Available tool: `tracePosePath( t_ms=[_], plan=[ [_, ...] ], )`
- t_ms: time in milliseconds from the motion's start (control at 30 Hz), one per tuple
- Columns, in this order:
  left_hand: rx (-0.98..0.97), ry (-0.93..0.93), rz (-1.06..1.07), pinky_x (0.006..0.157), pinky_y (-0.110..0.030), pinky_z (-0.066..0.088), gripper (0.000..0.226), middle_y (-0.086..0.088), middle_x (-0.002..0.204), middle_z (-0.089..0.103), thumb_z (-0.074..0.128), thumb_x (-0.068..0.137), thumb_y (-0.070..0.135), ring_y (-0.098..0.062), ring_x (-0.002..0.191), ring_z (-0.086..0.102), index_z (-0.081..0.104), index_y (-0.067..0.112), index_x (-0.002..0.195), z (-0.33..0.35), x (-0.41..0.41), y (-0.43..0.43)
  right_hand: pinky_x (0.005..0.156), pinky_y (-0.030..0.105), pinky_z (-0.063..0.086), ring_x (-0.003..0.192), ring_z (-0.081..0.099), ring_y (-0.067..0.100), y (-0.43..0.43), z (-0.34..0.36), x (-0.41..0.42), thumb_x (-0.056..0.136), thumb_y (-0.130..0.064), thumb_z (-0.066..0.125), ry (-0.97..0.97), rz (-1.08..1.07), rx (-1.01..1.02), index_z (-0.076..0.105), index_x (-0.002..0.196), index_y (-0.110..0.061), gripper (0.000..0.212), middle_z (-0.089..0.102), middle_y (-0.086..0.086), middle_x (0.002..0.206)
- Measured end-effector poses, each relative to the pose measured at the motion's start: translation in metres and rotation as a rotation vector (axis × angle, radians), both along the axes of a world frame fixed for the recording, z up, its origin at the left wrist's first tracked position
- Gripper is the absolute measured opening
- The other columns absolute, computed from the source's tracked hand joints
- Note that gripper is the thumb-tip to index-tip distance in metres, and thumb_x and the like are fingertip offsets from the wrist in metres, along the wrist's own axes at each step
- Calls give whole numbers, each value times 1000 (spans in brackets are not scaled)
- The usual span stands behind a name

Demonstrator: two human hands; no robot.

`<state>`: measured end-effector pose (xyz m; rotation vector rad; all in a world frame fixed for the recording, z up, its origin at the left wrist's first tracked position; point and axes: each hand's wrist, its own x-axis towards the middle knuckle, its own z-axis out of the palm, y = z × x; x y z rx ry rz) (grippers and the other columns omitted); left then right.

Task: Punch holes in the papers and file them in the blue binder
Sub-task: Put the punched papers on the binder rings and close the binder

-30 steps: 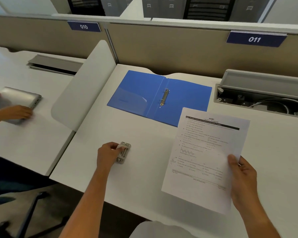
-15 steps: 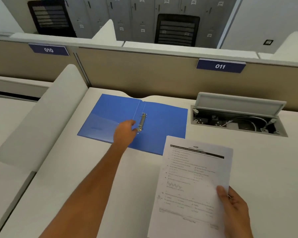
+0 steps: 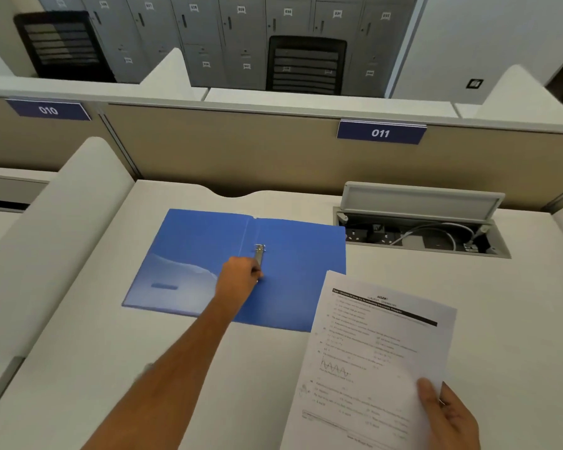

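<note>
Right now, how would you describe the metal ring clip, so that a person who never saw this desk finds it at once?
Find the desk below the sign 011; an open blue binder lies flat on it. Along the binder's middle fold runs the ring clip, where the left hand reaches. It is the only shiny metal part on the blue plastic.

binder (image 3: 293,254): glossy blue plastic | ring clip (image 3: 259,253): shiny metal | sheet (image 3: 371,358): matt printed paper | desk (image 3: 111,368): smooth matt
</note>
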<state>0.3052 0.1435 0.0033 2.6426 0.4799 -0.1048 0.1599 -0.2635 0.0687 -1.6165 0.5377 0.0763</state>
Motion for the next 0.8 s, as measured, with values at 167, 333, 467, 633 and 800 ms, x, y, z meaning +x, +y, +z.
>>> tracePosePath(
  t_ms=[167,333,467,633,800],
  plan=[
    [-101,33,-57,72,-16,49,17,-4,97,81,67,101,19,-13,76,65,84,17,101,-9,-35,-62,58,5,53,85,78,18,-19,-8,3,105,-10,65,-15,-5,38,75,119,-5,18,84,0,96],
    [-160,-9,-61,79,-22,56,15,0,101,79,67,102,23,-11,80,66,82,20,103,-15,-88,-121,64,5,55,88,77,10,-43,-1,5,106,-13,64,28,-65,123,74,123,-12,20,85,-13,95],
    [-170,-55,-67,70,-7,43,13,3,99,77,67,102,27,-7,80,63,78,19,101,-19,-129,-160,68,9,59,103,73,19,-65,2,0,104,-22,66,26,-76,151,76,120,-20,19,83,-17,98],
    [-203,-57,-119,74,-13,48,11,4,100,75,66,101,25,-9,85,67,76,21,100,-28,-164,-203,84,11,59,112,71,17,-91,1,-13,89,-38,71,12,-100,160,78,109,-27,23,83,-20,104],
    [-274,-85,-226,63,-18,38,19,-5,87,71,67,101,22,-7,71,56,74,9,89,-24,-180,-255,83,11,59,110,72,18,-119,-4,-25,106,-19,65,33,-92,153,79,106,-26,16,83,-18,102]
  ],
)
